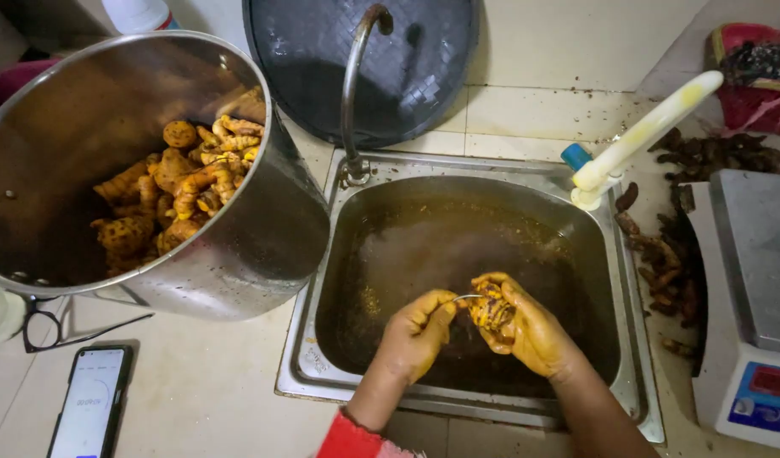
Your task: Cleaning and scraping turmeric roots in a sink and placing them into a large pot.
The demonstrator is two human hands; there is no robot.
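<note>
Over the steel sink (492, 174), my right hand (530, 331) grips a knobbly piece of turmeric root (492, 310). My left hand (417, 331) holds a thin metal tool, probably a spoon (466, 297), with its tip against the root. Both hands are stained yellow. The sink basin holds dark, murky water. To the left, a large steel pot (237, 254) lies tilted on the counter with several peeled orange turmeric pieces (182, 191) inside.
A curved tap (356, 76) rises behind the sink in front of a dark round lid (364, 59). Unpeeled brown roots (670, 254) lie to the right, beside a scale (759, 297). A phone (91, 403) and glasses (46, 326) rest at the left.
</note>
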